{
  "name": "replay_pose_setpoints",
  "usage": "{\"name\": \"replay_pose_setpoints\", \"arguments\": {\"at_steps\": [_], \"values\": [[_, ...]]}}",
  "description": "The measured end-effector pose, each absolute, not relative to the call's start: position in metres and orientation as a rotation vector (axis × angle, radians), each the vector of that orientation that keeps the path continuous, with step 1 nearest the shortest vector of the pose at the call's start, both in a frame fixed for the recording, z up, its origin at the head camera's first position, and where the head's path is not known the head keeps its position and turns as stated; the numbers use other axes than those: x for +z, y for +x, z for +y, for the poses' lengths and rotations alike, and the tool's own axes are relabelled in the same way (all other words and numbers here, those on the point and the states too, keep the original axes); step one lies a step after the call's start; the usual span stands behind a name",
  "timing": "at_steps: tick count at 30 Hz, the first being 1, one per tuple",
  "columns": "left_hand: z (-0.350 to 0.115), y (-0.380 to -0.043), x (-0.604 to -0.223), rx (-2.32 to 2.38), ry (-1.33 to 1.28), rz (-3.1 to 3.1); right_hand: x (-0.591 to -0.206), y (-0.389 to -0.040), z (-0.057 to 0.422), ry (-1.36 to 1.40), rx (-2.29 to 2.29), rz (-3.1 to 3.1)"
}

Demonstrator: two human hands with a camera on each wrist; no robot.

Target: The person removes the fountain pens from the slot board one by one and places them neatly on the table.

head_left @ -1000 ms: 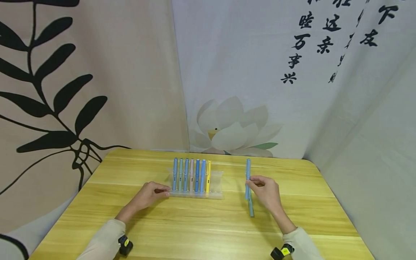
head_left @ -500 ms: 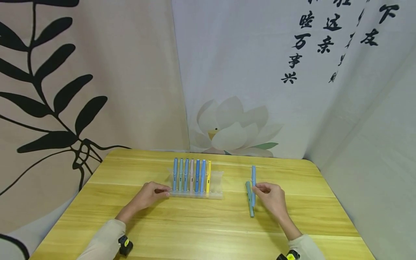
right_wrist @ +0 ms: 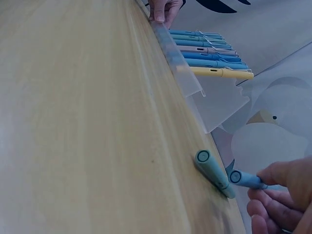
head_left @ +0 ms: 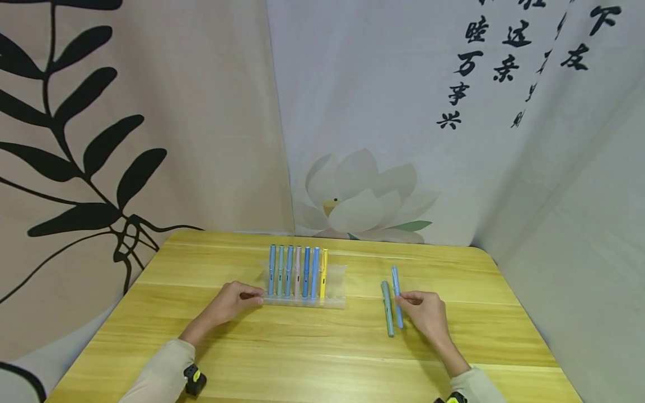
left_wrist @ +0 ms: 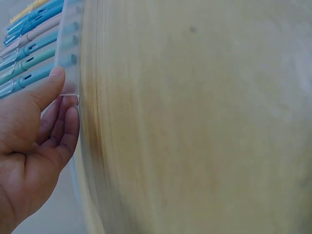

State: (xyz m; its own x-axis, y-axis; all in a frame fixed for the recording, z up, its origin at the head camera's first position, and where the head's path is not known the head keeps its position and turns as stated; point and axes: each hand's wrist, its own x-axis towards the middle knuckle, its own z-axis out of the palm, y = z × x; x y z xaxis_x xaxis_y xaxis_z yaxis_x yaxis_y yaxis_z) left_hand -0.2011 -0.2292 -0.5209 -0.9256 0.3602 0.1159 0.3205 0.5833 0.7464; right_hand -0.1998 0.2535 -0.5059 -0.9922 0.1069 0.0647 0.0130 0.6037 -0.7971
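Note:
My left hand pinches the left end of a clear plastic pen rack, its thumb on the front strip in the left wrist view. Several pens stand in the rack, mostly blue, with a green one, a pale pink one and a yellow pen at the right. Between thumb and fingers, my right hand holds a light blue pen, right of the rack. Just left of it, a green pen lies on the table. The right wrist view shows the blue pen's end beside the green pen.
The wooden table reaches back to a printed curtain behind the rack. Another curtain hangs along the right side. The rack's right end, past the yellow pen, bears no pens.
My right hand has moved right and toward the front with the light blue pen, from over the green pen to its right side. The left hand and rack have stayed put.

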Motion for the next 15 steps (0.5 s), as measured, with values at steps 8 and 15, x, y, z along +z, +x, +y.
{"name": "replay_pose_setpoints", "arguments": {"at_steps": [8, 15], "values": [[-0.230, -0.202, -0.523, 1.275, 0.588, 2.751, -0.510, -0.199, 0.254, -0.157, 1.339, -2.762], [-0.230, -0.201, -0.522, 1.300, 0.584, 2.742, -0.517, -0.198, 0.255, -0.165, 1.302, -2.795]]}}
